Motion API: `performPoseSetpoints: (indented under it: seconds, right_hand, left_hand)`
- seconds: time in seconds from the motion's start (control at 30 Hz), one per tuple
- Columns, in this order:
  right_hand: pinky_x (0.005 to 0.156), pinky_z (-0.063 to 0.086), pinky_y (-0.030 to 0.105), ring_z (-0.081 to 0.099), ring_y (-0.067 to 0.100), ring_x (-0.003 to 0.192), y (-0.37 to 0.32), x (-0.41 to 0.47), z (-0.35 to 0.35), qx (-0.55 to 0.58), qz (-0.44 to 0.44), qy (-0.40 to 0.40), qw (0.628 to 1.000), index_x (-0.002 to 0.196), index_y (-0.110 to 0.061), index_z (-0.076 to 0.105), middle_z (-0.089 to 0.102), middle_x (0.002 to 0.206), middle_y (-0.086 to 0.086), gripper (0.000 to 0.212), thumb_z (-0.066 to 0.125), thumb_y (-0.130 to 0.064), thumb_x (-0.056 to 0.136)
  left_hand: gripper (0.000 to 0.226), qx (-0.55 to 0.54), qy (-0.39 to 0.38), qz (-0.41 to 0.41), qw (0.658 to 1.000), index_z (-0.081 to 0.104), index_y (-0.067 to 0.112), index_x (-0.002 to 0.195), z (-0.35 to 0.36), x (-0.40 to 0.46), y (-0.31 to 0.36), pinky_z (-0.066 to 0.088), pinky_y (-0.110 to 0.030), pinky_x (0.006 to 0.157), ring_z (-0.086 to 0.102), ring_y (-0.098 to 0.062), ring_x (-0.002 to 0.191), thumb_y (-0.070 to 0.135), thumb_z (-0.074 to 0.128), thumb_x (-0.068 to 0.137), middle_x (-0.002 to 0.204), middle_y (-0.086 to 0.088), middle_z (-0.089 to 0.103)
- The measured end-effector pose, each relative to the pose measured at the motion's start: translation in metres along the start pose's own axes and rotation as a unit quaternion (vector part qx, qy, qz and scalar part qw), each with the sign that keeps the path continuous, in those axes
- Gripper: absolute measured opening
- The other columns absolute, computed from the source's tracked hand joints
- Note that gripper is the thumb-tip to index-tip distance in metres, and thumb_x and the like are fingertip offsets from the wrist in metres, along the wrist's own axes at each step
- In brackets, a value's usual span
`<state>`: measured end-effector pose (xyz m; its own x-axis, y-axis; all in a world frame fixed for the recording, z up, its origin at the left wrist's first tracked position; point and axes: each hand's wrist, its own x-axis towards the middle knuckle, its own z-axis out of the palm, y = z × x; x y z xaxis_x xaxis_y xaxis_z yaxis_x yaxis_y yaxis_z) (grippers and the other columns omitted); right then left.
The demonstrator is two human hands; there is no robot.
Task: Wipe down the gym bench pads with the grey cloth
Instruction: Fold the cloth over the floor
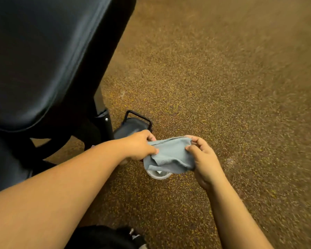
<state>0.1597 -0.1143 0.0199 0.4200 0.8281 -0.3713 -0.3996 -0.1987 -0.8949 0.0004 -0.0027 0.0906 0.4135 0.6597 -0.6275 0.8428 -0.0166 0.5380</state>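
The left forearm (48, 198) fills the lower left corner, closest to the lens and cut off by the frame edge, and the right forearm (235, 212) rises from the bottom edge beside it. Between them at the very bottom sits something black (104, 238) with a pale fleck, too dark and cropped to identify.

Out in front, both hands hold the grey cloth (169, 157) in the air above the floor, well clear of the padding. The left hand (140, 144) pinches the cloth's left edge, thumb on top and fingers curled out of sight behind the fabric. The right hand (203, 159) grips the right edge, its fingers curled round the top hem and thumb pressing the near face. The cloth sags between them in loose folds.

Under the cloth, a pale rounded object (159, 174) peeks out; most of it is hidden, so it cannot be named. Behind the left hand a black metal handle loop (138, 117) and a dark foot of the frame are partly covered.

The black bench pad (43, 56) takes up the upper left, cropped at top and left, and a second pad (2, 159) lies below it, mostly out of frame. The speckled brown floor (223, 78) blurs toward the right. No writing or brand can be read anywhere.
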Motion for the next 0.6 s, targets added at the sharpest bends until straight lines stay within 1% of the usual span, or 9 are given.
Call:
performPoseSetpoints:
  seconds: [0.1, 0.17, 0.3, 0.37, 0.43, 0.47, 0.53, 0.57, 0.6]
  right_hand:
    - [0.074, 0.050, 0.037, 0.059, 0.021, 0.084, 0.023, 0.013, -0.004, -0.012, 0.031, 0.003, 0.999, 0.105, -0.013, 0.061, 0.065, 0.099, 0.014, 0.030, 0.055, -0.004, 0.077]
    - [0.079, 0.051, 0.041, 0.061, 0.022, 0.086, 0.039, 0.020, -0.006, -0.039, 0.038, 0.009, 0.998, 0.108, -0.011, 0.061, 0.065, 0.100, 0.016, 0.026, 0.060, 0.000, 0.084]
    - [0.072, 0.051, 0.032, 0.060, 0.017, 0.081, 0.064, 0.028, -0.005, -0.124, 0.035, 0.024, 0.991, 0.105, -0.011, 0.061, 0.066, 0.092, 0.010, 0.024, 0.063, 0.002, 0.086]
    - [0.071, 0.051, 0.027, 0.062, 0.015, 0.079, 0.071, 0.031, -0.005, -0.175, 0.027, 0.038, 0.983, 0.098, -0.017, 0.063, 0.068, 0.087, 0.003, 0.023, 0.066, 0.000, 0.084]
    - [0.071, 0.051, 0.028, 0.062, 0.014, 0.077, 0.077, 0.034, -0.006, -0.220, 0.029, 0.048, 0.974, 0.094, -0.023, 0.063, 0.067, 0.084, -0.002, 0.023, 0.068, -0.004, 0.083]
    - [0.071, 0.053, 0.031, 0.062, 0.014, 0.077, 0.080, 0.035, -0.006, -0.235, 0.029, 0.050, 0.970, 0.092, -0.026, 0.062, 0.067, 0.084, -0.003, 0.023, 0.069, -0.006, 0.083]
    - [0.074, 0.054, 0.034, 0.063, 0.013, 0.077, 0.085, 0.037, -0.005, -0.257, 0.027, 0.059, 0.964, 0.088, -0.031, 0.060, 0.066, 0.085, -0.006, 0.024, 0.070, -0.010, 0.083]
    - [0.075, 0.054, 0.034, 0.063, 0.012, 0.078, 0.087, 0.038, -0.004, -0.265, 0.024, 0.065, 0.962, 0.087, -0.033, 0.059, 0.066, 0.084, -0.008, 0.025, 0.070, -0.011, 0.083]
    - [0.076, 0.053, 0.033, 0.062, 0.010, 0.077, 0.088, 0.038, -0.002, -0.271, 0.021, 0.067, 0.960, 0.085, -0.034, 0.059, 0.065, 0.083, -0.009, 0.026, 0.070, -0.011, 0.083]
  left_hand:
    - [0.018, 0.004, 0.004, -0.044, 0.999, 0.053, 0.019, 0.093, 0.005, 0.023, -0.009, 0.041, -0.032, 0.067, 0.052, -0.022, 0.079, 0.014, 0.068, 0.085, 0.095, -0.012, 0.062]
    - [0.018, 0.034, -0.009, -0.080, 0.996, 0.051, 0.017, 0.090, 0.008, 0.039, -0.016, 0.036, -0.031, 0.061, 0.046, -0.021, 0.072, 0.009, 0.066, 0.085, 0.088, -0.011, 0.055]
    - [0.014, 0.106, -0.053, -0.126, 0.985, 0.055, 0.005, 0.099, 0.019, 0.065, -0.029, 0.032, -0.030, 0.048, 0.040, -0.022, 0.059, 0.001, 0.061, 0.087, 0.081, -0.016, 0.051]
    - [0.026, 0.139, -0.068, -0.144, 0.977, 0.056, -0.002, 0.111, 0.027, 0.077, -0.035, 0.049, -0.035, 0.053, 0.056, -0.027, 0.067, 0.006, 0.064, 0.087, 0.089, -0.016, 0.063]
    - [0.028, 0.179, -0.082, -0.158, 0.968, 0.058, -0.002, 0.114, 0.033, 0.087, -0.041, 0.059, -0.040, 0.070, 0.069, -0.033, 0.083, 0.009, 0.064, 0.088, 0.101, -0.019, 0.068]
    - [0.025, 0.201, -0.087, -0.155, 0.963, 0.061, -0.002, 0.111, 0.035, 0.090, -0.042, 0.059, -0.040, 0.072, 0.070, -0.034, 0.084, 0.008, 0.062, 0.088, 0.100, -0.020, 0.068]
    - [0.009, 0.254, -0.092, -0.136, 0.953, 0.064, 0.001, 0.091, 0.039, 0.091, -0.039, 0.053, -0.034, 0.067, 0.063, -0.029, 0.068, 0.008, 0.058, 0.090, 0.080, -0.013, 0.063]
    - [0.015, 0.289, -0.094, -0.126, 0.944, 0.059, 0.005, 0.078, 0.041, 0.090, -0.037, 0.047, -0.032, 0.068, 0.054, -0.023, 0.063, 0.008, 0.054, 0.091, 0.071, -0.008, 0.054]
    - [0.020, 0.322, -0.096, -0.118, 0.935, 0.055, 0.007, 0.073, 0.043, 0.088, -0.034, 0.044, -0.032, 0.071, 0.048, -0.022, 0.066, 0.007, 0.049, 0.091, 0.068, -0.005, 0.046]
